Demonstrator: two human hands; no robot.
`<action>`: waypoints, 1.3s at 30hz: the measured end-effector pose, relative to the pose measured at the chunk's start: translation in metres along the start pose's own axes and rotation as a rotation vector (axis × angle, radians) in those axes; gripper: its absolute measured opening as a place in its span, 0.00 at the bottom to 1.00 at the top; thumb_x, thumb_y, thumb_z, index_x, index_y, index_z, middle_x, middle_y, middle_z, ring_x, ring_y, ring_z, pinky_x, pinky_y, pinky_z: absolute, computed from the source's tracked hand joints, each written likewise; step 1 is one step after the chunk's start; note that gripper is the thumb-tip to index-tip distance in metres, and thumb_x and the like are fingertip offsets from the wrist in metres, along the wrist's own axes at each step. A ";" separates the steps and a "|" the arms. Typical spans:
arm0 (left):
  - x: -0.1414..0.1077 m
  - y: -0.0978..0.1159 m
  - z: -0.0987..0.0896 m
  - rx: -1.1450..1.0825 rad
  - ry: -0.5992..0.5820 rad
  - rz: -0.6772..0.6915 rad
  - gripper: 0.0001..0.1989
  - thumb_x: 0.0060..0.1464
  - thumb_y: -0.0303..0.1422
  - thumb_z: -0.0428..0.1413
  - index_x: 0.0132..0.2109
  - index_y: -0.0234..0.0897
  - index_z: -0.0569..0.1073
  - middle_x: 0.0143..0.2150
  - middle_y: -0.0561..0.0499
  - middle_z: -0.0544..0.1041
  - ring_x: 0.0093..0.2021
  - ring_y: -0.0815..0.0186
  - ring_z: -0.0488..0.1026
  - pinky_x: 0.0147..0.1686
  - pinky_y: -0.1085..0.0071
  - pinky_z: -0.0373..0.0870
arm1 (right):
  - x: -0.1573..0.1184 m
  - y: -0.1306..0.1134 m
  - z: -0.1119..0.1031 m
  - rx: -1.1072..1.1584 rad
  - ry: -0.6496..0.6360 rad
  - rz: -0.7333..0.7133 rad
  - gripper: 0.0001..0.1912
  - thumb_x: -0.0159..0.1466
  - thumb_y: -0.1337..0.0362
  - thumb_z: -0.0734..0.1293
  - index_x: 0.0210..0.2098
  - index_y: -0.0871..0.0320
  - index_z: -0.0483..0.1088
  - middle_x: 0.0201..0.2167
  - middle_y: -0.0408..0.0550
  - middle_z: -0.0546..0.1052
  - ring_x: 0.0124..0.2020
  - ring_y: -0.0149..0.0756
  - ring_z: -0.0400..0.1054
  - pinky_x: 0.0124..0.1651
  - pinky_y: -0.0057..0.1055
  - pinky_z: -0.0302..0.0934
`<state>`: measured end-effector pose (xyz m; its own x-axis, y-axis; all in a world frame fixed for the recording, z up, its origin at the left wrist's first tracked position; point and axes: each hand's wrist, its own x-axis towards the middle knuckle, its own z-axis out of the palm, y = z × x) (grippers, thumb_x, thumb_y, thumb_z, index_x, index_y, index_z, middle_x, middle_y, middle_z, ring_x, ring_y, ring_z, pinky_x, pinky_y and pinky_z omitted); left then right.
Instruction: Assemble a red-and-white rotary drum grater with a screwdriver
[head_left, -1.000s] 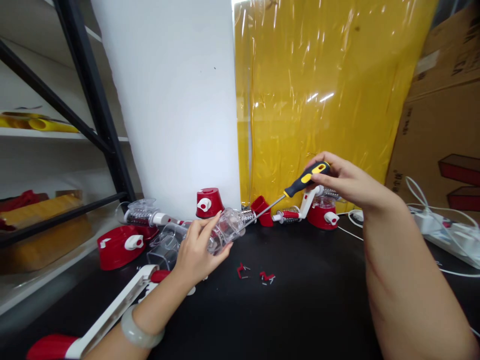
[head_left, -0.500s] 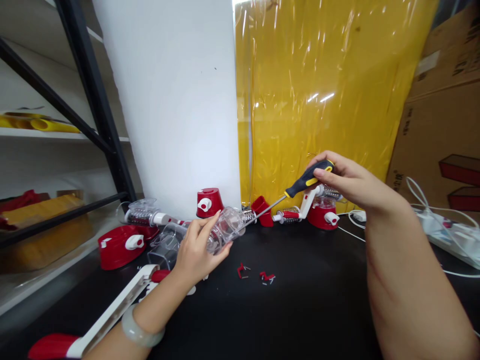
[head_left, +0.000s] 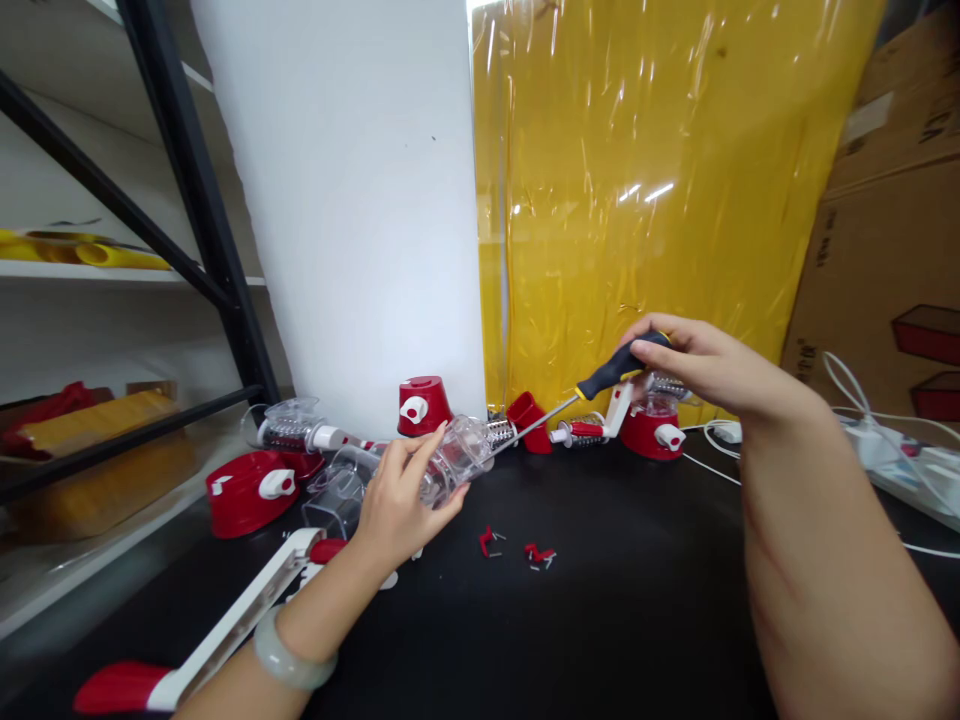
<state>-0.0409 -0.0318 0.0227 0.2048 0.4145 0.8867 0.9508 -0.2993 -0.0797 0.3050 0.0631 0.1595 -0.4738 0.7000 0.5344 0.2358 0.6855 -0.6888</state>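
Note:
My left hand (head_left: 409,490) is closed around a clear plastic housing (head_left: 463,448), held tilted above the black table. In my right hand (head_left: 679,355) is a screwdriver (head_left: 615,368) with a black and yellow handle. Its metal shaft slants down to the left, and the tip reaches the housing; whether it sits in a screw is too small to tell. Below and right of the housing lie two small red plastic pieces, one red piece (head_left: 486,541) to the left and another red piece (head_left: 537,553) to the right, with several small screws beside them.
Red grater bases stand at the left (head_left: 251,495), by the white board (head_left: 424,405) and at the right (head_left: 651,432). A white crank handle (head_left: 232,612) with red ends lies at front left. A power strip (head_left: 911,470) with white cables is at the right edge.
The whole view has shifted slightly. Both hands keep their holds, and the screwdriver stays against the clear housing at nearly the same angle.

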 end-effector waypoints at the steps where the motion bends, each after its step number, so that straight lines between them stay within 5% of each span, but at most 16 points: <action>1: 0.000 0.000 0.000 0.001 -0.003 0.002 0.36 0.51 0.35 0.63 0.66 0.40 0.61 0.45 0.44 0.70 0.46 0.57 0.72 0.44 0.61 0.75 | 0.000 0.000 0.000 -0.069 0.013 0.061 0.22 0.61 0.42 0.66 0.29 0.55 0.66 0.20 0.44 0.73 0.18 0.33 0.66 0.24 0.31 0.61; 4: 0.000 0.000 -0.001 0.008 -0.004 0.012 0.36 0.51 0.35 0.63 0.66 0.40 0.61 0.45 0.44 0.71 0.46 0.56 0.72 0.44 0.60 0.75 | 0.005 0.002 0.004 -0.161 0.067 0.126 0.26 0.64 0.39 0.59 0.24 0.55 0.63 0.14 0.43 0.67 0.14 0.32 0.61 0.20 0.32 0.57; 7: 0.000 -0.001 0.000 0.014 -0.005 0.007 0.36 0.51 0.35 0.63 0.65 0.39 0.61 0.45 0.44 0.70 0.46 0.56 0.72 0.44 0.60 0.76 | 0.009 0.010 0.007 0.026 0.117 -0.002 0.18 0.65 0.44 0.62 0.39 0.52 0.66 0.32 0.46 0.76 0.28 0.39 0.74 0.31 0.36 0.68; 11: 0.000 -0.001 0.000 -0.001 -0.010 -0.004 0.36 0.51 0.35 0.62 0.66 0.39 0.61 0.45 0.44 0.70 0.46 0.56 0.72 0.44 0.60 0.75 | 0.009 0.014 0.007 0.166 0.055 -0.142 0.15 0.65 0.50 0.65 0.46 0.49 0.65 0.46 0.46 0.74 0.46 0.42 0.73 0.45 0.38 0.70; 14: 0.000 0.000 -0.001 0.005 -0.005 -0.002 0.35 0.51 0.34 0.62 0.65 0.38 0.62 0.45 0.43 0.71 0.46 0.56 0.72 0.44 0.60 0.76 | 0.007 0.009 0.005 0.081 0.043 -0.085 0.15 0.64 0.48 0.65 0.39 0.52 0.68 0.34 0.46 0.76 0.33 0.37 0.73 0.34 0.32 0.68; 17: -0.001 0.001 -0.001 0.005 0.009 0.010 0.35 0.51 0.34 0.63 0.65 0.38 0.62 0.45 0.44 0.71 0.46 0.56 0.72 0.44 0.60 0.76 | 0.009 0.010 0.005 -0.091 0.109 0.040 0.23 0.65 0.43 0.62 0.26 0.55 0.65 0.14 0.41 0.67 0.14 0.30 0.60 0.19 0.28 0.54; 19: -0.001 0.000 -0.001 0.005 0.015 0.013 0.36 0.51 0.34 0.63 0.65 0.39 0.62 0.45 0.44 0.71 0.46 0.56 0.72 0.44 0.60 0.75 | 0.012 0.015 0.006 -0.127 0.173 0.049 0.27 0.66 0.40 0.57 0.24 0.55 0.64 0.12 0.41 0.63 0.13 0.29 0.56 0.18 0.29 0.52; 24: -0.001 -0.001 0.000 0.005 0.007 -0.007 0.36 0.51 0.35 0.63 0.66 0.39 0.61 0.46 0.43 0.71 0.47 0.56 0.72 0.45 0.60 0.76 | 0.014 0.023 0.005 0.108 0.111 -0.086 0.15 0.65 0.48 0.63 0.44 0.52 0.67 0.43 0.48 0.76 0.41 0.40 0.74 0.40 0.33 0.68; 26: -0.001 0.000 -0.001 0.004 0.015 -0.005 0.36 0.51 0.35 0.63 0.65 0.39 0.62 0.46 0.43 0.71 0.47 0.56 0.72 0.45 0.60 0.76 | 0.012 0.019 0.005 0.144 0.078 -0.115 0.15 0.64 0.50 0.67 0.45 0.51 0.68 0.44 0.47 0.76 0.45 0.41 0.73 0.42 0.33 0.68; 30: 0.000 0.001 -0.001 0.013 0.026 0.007 0.35 0.51 0.35 0.63 0.65 0.38 0.62 0.46 0.43 0.71 0.47 0.57 0.72 0.45 0.61 0.75 | 0.012 0.013 0.007 0.043 0.101 -0.037 0.17 0.64 0.46 0.65 0.34 0.54 0.68 0.21 0.42 0.72 0.18 0.31 0.66 0.23 0.29 0.61; 32: 0.000 0.002 -0.002 0.018 0.027 0.009 0.35 0.51 0.35 0.63 0.65 0.37 0.63 0.45 0.43 0.71 0.46 0.57 0.72 0.45 0.60 0.75 | 0.014 0.014 0.008 -0.005 0.131 0.008 0.20 0.66 0.44 0.61 0.31 0.54 0.67 0.15 0.40 0.67 0.13 0.29 0.60 0.20 0.29 0.58; 35: 0.001 0.001 -0.002 0.021 0.028 0.007 0.35 0.51 0.35 0.62 0.65 0.37 0.63 0.45 0.43 0.71 0.46 0.57 0.72 0.44 0.61 0.76 | 0.015 0.018 0.007 0.108 0.119 -0.029 0.17 0.67 0.46 0.59 0.37 0.52 0.67 0.30 0.46 0.77 0.28 0.36 0.73 0.30 0.32 0.66; 37: 0.001 0.001 -0.002 0.021 0.026 -0.003 0.35 0.51 0.36 0.63 0.65 0.38 0.63 0.45 0.43 0.71 0.46 0.57 0.72 0.44 0.61 0.76 | 0.012 0.018 0.005 0.187 0.066 -0.071 0.13 0.65 0.50 0.64 0.43 0.50 0.66 0.46 0.46 0.77 0.42 0.40 0.74 0.40 0.34 0.69; 39: 0.001 0.001 -0.002 0.020 0.020 -0.012 0.35 0.51 0.36 0.63 0.65 0.39 0.63 0.46 0.43 0.71 0.47 0.56 0.72 0.44 0.60 0.76 | 0.007 0.015 0.002 0.202 0.013 -0.097 0.14 0.63 0.53 0.68 0.45 0.49 0.66 0.50 0.46 0.75 0.46 0.40 0.73 0.42 0.34 0.68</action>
<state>-0.0404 -0.0333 0.0245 0.1890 0.4008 0.8965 0.9576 -0.2775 -0.0779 0.3035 0.0782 0.1516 -0.4743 0.6362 0.6085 0.0140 0.6965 -0.7174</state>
